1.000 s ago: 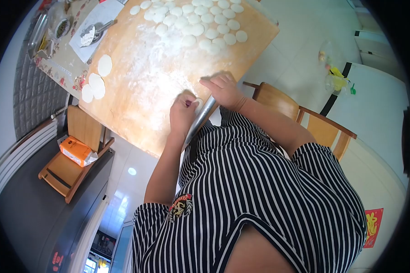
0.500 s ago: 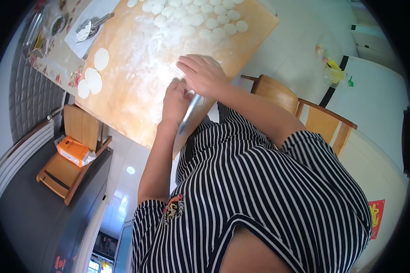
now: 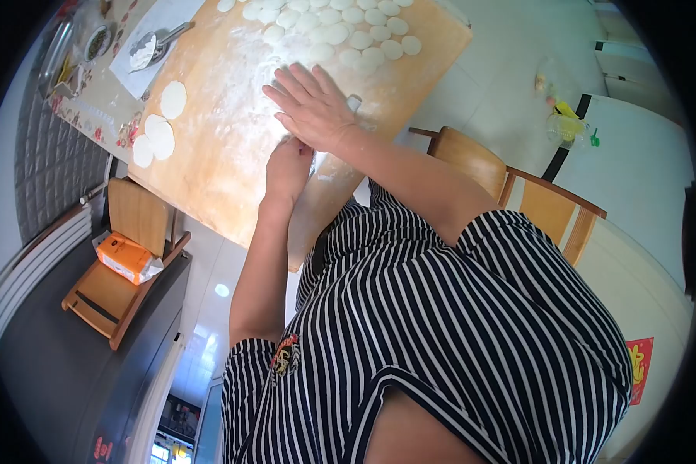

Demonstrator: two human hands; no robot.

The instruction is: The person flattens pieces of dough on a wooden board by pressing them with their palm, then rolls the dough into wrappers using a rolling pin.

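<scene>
My right hand (image 3: 311,110) lies flat with its fingers stretched out and spread, its palm over a pale rolling pin. One end of the rolling pin (image 3: 353,103) shows beyond the hand, and the middle is hidden beneath it. Just below, my left hand (image 3: 289,168) is closed near the pin; what its fingers hold is hidden. Both hands are over a floured wooden board (image 3: 224,147). Several small dough rounds (image 3: 336,33) sit at the board's far side. Larger flat wrappers (image 3: 159,138) lie at its left edge, some overlapping.
At the upper left, a metal bowl of flour (image 3: 145,54) stands on white paper beside a small dish (image 3: 97,44). A wooden chair (image 3: 135,209) on the left bears an orange package (image 3: 127,257). More wooden chairs (image 3: 468,158) stand right of the board.
My right hand has moved up and opened flat, its fingers now spread. The rolling pin has shifted up and right, away from my body. My left hand has moved slightly left and stays closed.
</scene>
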